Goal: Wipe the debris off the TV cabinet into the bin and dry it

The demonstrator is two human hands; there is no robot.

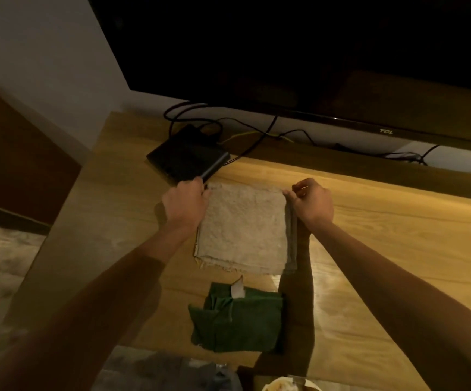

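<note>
TV cabinet (384, 235), a light wooden top seen from above, fills the middle of the view under warm, dim light. A folded beige cloth (242, 227) lies flat on it, roughly central. The left hand (185, 206) pinches the cloth's far left corner, and the right hand (312, 203) pinches its far right corner, fingers curled on the fabric; both bare forearms reach in from the lower edge. Just nearer the person, a folded dark green cloth (237, 320) with a small pale tag rests on the cabinet, apart from the beige one. Beyond the left hand sits a black set-top box (185, 155) (its near corner almost touches the hand), with black cables (245, 128) trailing behind it. A dark television (313, 52) stands along the cabinet's back edge. A pale round rim (288, 385) shows at the bottom edge; what it is cannot be told.
</note>
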